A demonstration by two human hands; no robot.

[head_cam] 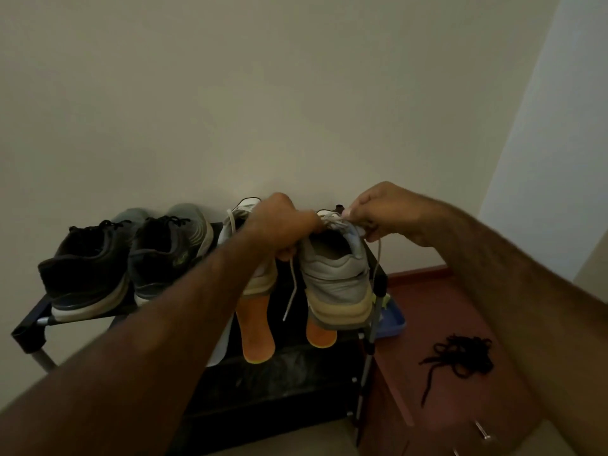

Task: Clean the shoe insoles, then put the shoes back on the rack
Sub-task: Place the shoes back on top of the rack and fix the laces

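- Two dark shoes point(88, 268) sit on the rack point(29, 330), well left of the hands.
- Left hand point(286, 225) curls round the tongue of the grey shoe point(335, 278); it looks light and soft-walled, best gripped at collar or heel.
- Right hand point(378, 209) pinches its limp lace point(378, 255).
- Orange insoles point(256, 334), just below both hands, look thin and floppy.

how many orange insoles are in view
2. One orange insole lies on the rack below the left grey shoe; the other sticks out under the right grey shoe. Others may be hidden inside shoes.
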